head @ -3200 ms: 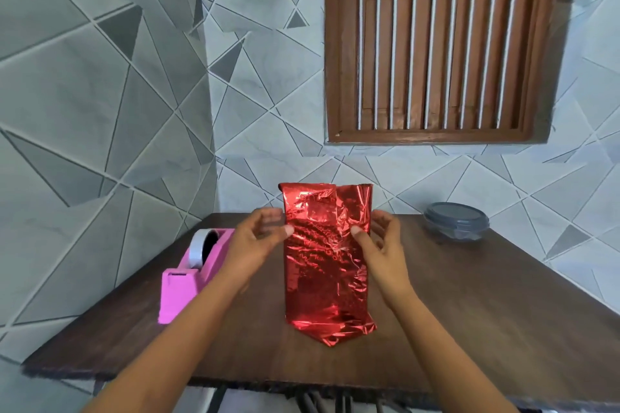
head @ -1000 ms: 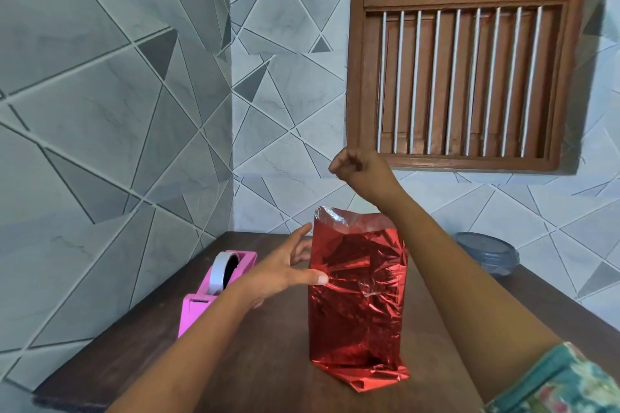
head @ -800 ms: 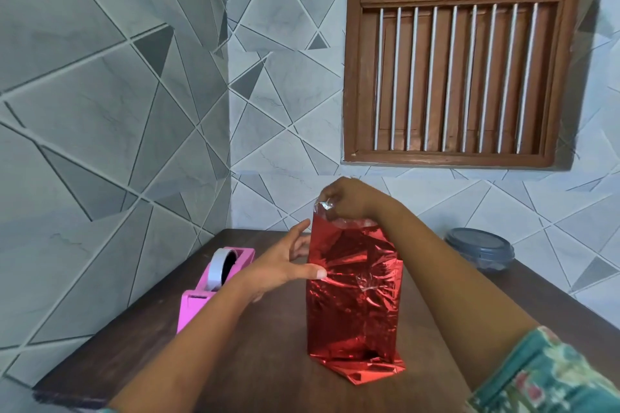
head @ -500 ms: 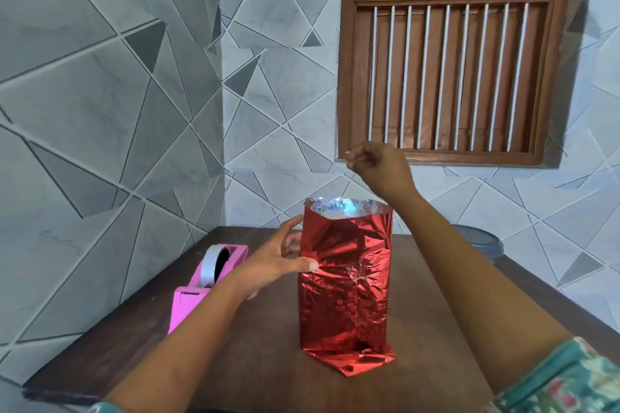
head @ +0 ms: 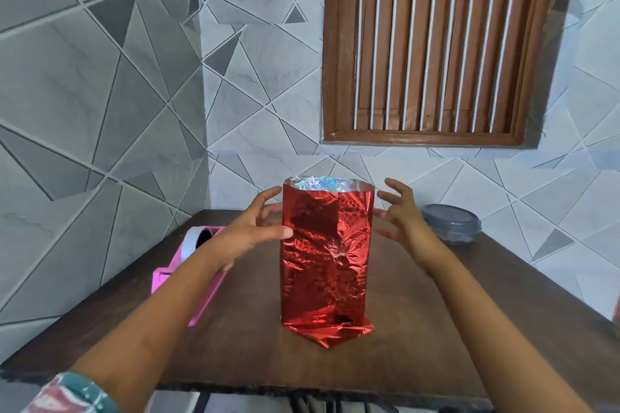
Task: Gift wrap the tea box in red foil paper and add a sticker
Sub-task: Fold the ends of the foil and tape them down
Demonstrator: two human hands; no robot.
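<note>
Mid-frame, the foil-wrapped tea box is standing upright (top unfolded), the spread left hand touching its side and the open right hand hovering alongside, neither gripping; an uneven push is risking a topple.

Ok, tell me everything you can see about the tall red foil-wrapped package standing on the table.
The tall red foil-wrapped package stands upright mid-way on the dark wooden table. Its shiny, crinkled foil is open at the top, showing a silvery holographic lining; the bottom is folded to a flattened point. The left hand touches its left side with the thumb; the right hand spreads beside its right edge, contact unclear.
</note>
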